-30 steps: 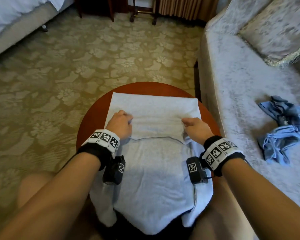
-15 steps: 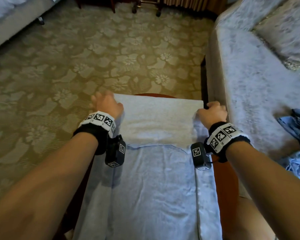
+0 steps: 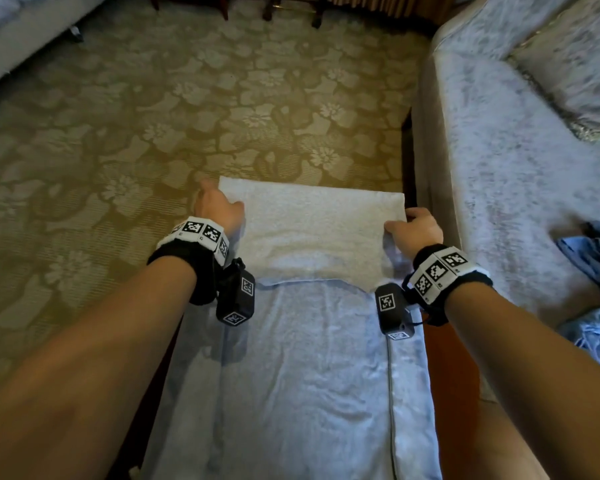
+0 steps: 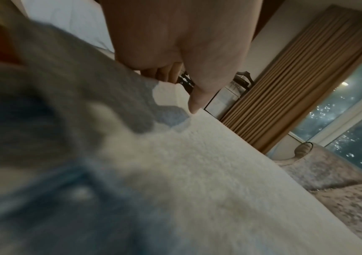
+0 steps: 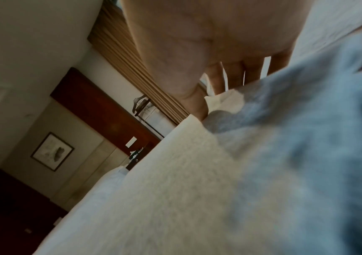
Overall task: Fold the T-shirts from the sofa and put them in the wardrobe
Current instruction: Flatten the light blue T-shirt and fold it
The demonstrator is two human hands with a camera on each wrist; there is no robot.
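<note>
Here, a pale T-shirt lies spread along the tabletop, its far part folded back toward the person as a flap with a straight far edge; the left hand grips the flap's left end, fingers curled under the cloth and thumb resting on top; the right hand grips the flap's right end, fingers tucked behind the cloth and thumb at its edge; both hands sit at the fold, well apart, one at each side; a second, blue garment lies crumpled on the sofa to the right, apart from the tabletop; a cushion rests at the sofa's far end; patterned carpet lies beyond the fold; a bed shows at the upper left; curtains hang beside a window in the left wrist view.
</note>
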